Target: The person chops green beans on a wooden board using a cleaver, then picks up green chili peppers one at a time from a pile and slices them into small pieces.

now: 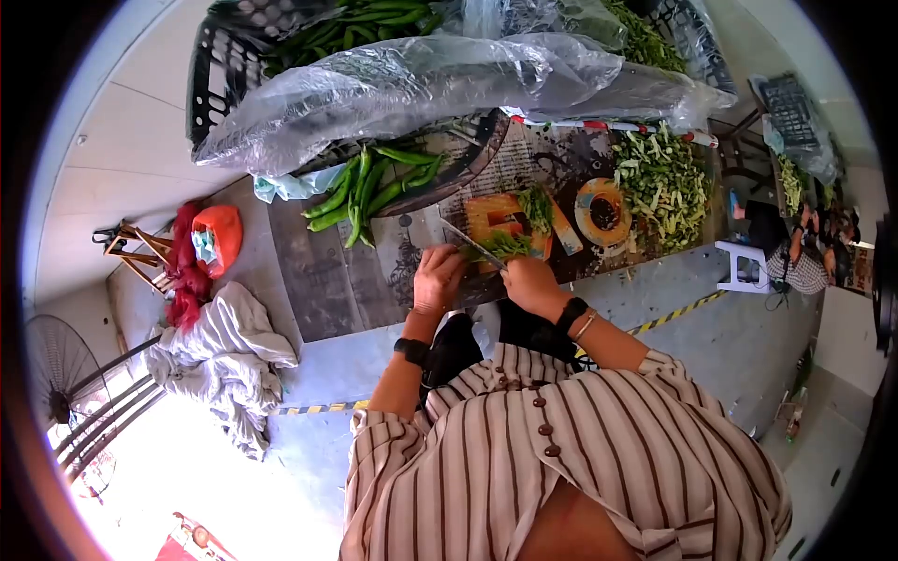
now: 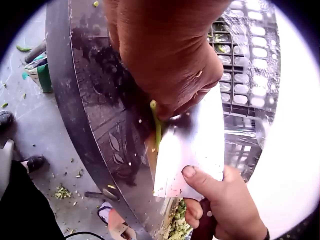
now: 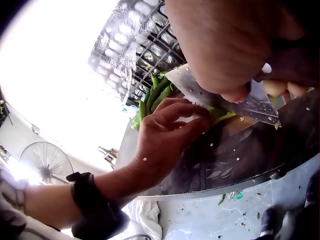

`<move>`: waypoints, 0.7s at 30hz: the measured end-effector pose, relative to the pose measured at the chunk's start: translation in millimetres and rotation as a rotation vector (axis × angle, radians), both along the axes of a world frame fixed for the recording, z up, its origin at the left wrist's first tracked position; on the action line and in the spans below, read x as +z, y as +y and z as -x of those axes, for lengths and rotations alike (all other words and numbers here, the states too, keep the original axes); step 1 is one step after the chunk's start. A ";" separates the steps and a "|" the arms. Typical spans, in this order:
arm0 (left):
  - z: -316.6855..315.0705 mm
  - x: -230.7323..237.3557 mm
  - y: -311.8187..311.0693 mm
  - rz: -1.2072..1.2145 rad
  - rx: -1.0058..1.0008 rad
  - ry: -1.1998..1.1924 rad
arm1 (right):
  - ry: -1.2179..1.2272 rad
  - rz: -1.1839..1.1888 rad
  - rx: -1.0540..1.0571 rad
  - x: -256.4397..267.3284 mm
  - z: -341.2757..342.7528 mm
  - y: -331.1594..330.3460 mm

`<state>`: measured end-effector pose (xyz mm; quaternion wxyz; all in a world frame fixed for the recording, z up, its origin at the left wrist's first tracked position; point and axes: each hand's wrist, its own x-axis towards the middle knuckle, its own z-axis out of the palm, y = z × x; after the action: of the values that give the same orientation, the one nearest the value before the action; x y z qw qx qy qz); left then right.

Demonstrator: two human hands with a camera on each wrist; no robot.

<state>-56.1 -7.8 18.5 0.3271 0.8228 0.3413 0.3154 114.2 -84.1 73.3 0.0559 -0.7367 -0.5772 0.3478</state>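
My right hand point(image 1: 531, 283) grips a cleaver point(image 2: 195, 150) by its dark handle, the thumb lying against the broad blade. Beside the blade, my left hand point(image 1: 438, 279) pinches a green chili pepper point(image 2: 158, 131) down on the dark tabletop point(image 1: 327, 304); its fingers hide part of the pepper. Finely cut green pieces point(image 1: 506, 246) lie just past the blade in the head view. To the left is a small bunch of whole green peppers point(image 1: 360, 201). A broad pile of chopped peppers point(image 1: 664, 182) covers the table's right end.
Behind the table edge stands a black crate point(image 1: 208, 89) of peppers, draped with clear plastic sheeting point(image 1: 402, 89). At the right are a white stool point(image 1: 742, 268) and another person. A grey cloth heap point(image 1: 220, 341), an orange bag point(image 1: 221, 245) and a fan point(image 1: 61, 374) are at the left.
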 end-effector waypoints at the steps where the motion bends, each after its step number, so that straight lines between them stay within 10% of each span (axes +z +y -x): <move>1: 3.1 -0.5 -0.3 0.033 -0.001 0.024 | 0.001 0.000 0.002 1.0 -0.1 0.2; 21: 1.2 -10.9 -6.1 0.038 0.023 0.024 | -0.007 -0.229 -0.107 -14.9 -2.1 13.5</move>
<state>-57.3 -14.0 7.6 0.3348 0.8163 0.3604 0.3029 116.4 -70.6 58.4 0.1562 -0.7563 -0.5734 0.2736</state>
